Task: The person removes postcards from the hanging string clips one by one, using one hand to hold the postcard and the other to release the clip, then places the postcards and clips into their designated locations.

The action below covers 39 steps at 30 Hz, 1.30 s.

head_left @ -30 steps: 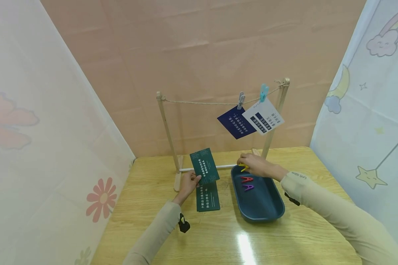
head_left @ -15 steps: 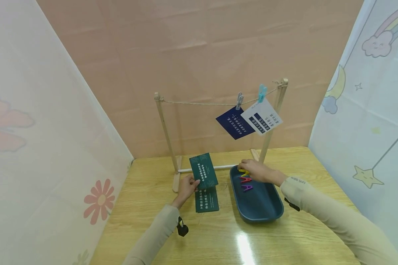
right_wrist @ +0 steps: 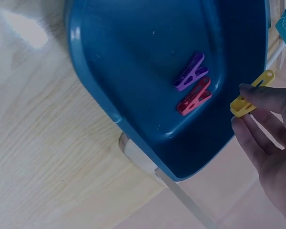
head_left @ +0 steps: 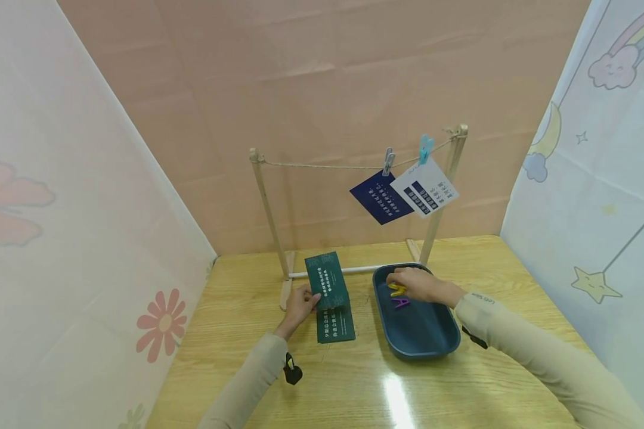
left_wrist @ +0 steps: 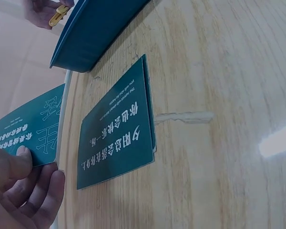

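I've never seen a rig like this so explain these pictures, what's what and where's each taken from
There's no machine: these are a person's bare hands. The wide picture comes from a camera on the head; the two closer ones, from cameras on the left and right wrists. The left hand holds a green card, and another green card lies on the wooden table. The right hand pinches a yellow clothespin over a blue tray holding a red clothespin and a purple clothespin. Behind, a navy card and a white card hang by clips from a string.
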Each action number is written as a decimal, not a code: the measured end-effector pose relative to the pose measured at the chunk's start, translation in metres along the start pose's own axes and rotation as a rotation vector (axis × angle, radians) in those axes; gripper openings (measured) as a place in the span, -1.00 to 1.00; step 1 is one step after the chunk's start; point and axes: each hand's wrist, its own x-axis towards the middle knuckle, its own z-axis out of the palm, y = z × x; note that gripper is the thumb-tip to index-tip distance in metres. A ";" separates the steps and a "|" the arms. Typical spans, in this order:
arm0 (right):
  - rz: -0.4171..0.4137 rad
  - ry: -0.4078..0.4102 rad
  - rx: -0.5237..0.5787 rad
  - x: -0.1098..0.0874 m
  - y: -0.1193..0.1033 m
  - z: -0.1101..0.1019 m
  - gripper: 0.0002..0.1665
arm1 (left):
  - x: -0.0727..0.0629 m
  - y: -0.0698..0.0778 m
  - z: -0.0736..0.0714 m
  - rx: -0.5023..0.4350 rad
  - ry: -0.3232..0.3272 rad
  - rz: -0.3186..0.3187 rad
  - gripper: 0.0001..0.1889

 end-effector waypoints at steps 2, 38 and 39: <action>-0.024 0.007 -0.007 -0.002 0.000 0.002 -0.67 | -0.002 0.001 -0.001 0.013 -0.006 -0.004 -0.86; 0.074 -0.185 0.107 -0.029 0.007 0.039 -0.73 | -0.014 -0.024 0.000 0.013 -0.234 -0.075 -0.82; 0.072 -0.182 0.111 -0.029 0.007 0.039 -0.73 | -0.014 -0.024 0.000 0.009 -0.239 -0.071 -0.82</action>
